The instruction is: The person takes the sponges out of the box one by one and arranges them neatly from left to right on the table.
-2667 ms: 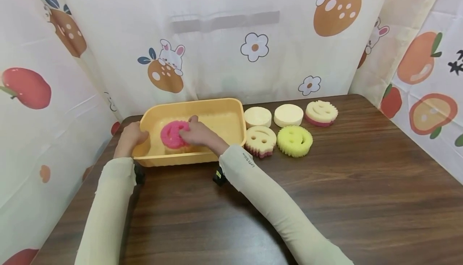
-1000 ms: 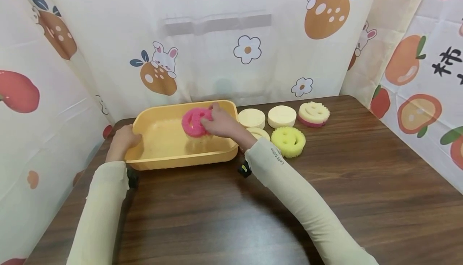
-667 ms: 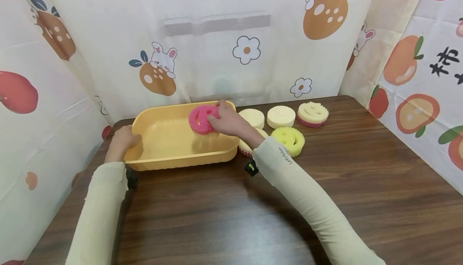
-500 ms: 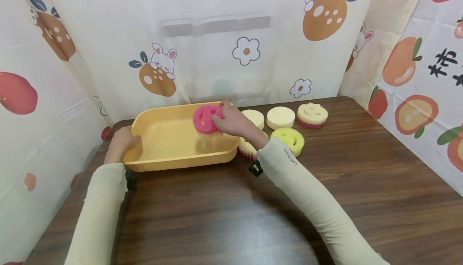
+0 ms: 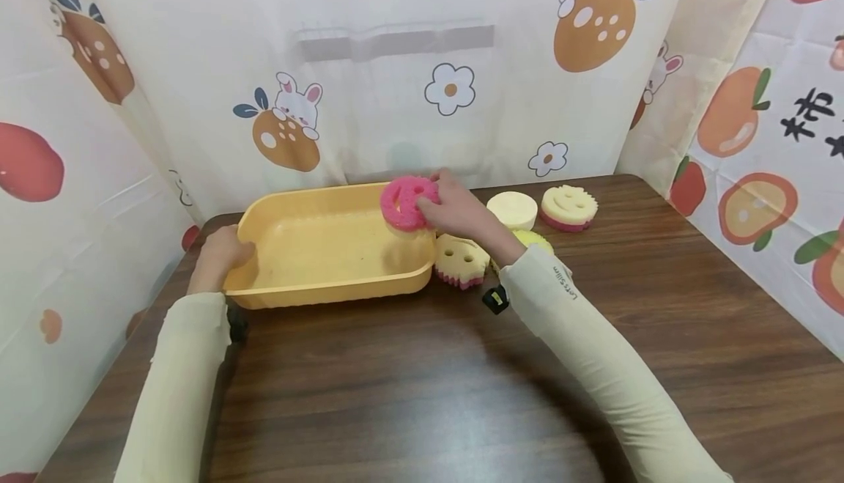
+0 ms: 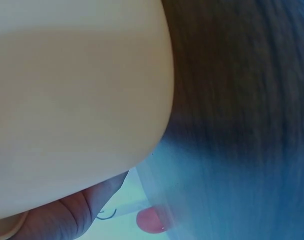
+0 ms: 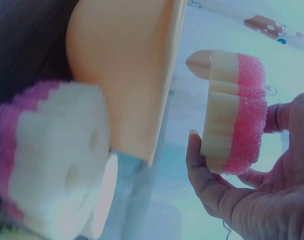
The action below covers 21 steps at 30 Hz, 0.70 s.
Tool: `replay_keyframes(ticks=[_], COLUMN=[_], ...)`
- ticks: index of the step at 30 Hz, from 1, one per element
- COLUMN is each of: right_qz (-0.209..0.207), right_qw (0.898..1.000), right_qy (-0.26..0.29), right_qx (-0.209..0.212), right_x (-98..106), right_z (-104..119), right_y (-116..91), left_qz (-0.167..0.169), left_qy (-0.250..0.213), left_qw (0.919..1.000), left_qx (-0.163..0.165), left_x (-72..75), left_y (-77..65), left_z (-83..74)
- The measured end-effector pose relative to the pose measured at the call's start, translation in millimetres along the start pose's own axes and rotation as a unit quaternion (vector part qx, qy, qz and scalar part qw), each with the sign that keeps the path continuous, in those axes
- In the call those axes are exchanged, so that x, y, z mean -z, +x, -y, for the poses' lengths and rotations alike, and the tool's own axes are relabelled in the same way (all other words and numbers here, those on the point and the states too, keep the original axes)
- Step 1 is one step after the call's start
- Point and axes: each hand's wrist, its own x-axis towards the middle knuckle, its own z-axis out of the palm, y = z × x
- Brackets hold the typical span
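Note:
In the head view my right hand (image 5: pixel 464 212) pinches a pink smiley-face sponge (image 5: pixel 395 208) by its edge, raised over the right end of a yellow plastic tub (image 5: pixel 330 297). The right wrist view shows thumb and fingers around this two-layer sponge (image 7: pixel 249 115), pink on one side and cream on the other. My left hand (image 5: pixel 220 252) grips the tub's left end by the rim. In the left wrist view its fingers (image 6: pixel 66 215) are partly hidden by the tub wall (image 6: pixel 91 100).
Beside the tub's right end lie a cream smiley sponge (image 5: pixel 464 257) with a pink underside and a round cream sponge (image 5: pixel 513 210). A yellow sponge (image 5: pixel 532 238) is partly behind my right arm. Another cream-and-pink sponge (image 5: pixel 569 207) lies farther right. A patterned curtain (image 5: pixel 395 116) hangs behind.
My right hand has lifted the pink sponge from the tub's floor and carried it right to the tub's right end. The left hand keeps its hold on the rim.

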Motion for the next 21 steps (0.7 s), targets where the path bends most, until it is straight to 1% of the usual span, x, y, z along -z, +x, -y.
replay_keyframes(ticks=[3, 8, 11, 21], right_qz=[-0.009, -0.023, -0.027, -0.038], right_qw=[1.0, 1.0, 0.999, 0.998], right_qy=[-0.008, -0.005, 0.009, -0.009], right_qx=[-0.005, -0.018, -0.022, -0.053], right_x=[6, 15, 21, 33], right_z=[-5, -15, -22, -40], right_y=[-3, -7, -10, -19], left_qz=[0.0, 0.003, 0.006, 0.02], left_qy=[0.002, 0.006, 0.005, -0.003], left_qw=[1.0, 1.0, 1.0, 0.9997], left_qx=[0.0, -0.004, 0.001, 0.011], left_x=[0.3, -0.3, -0.2, 1.7], left_y=[-0.3, 1.1, 2.3, 2.2], left_z=[-0.9, -0.6, 0.8, 0.3])
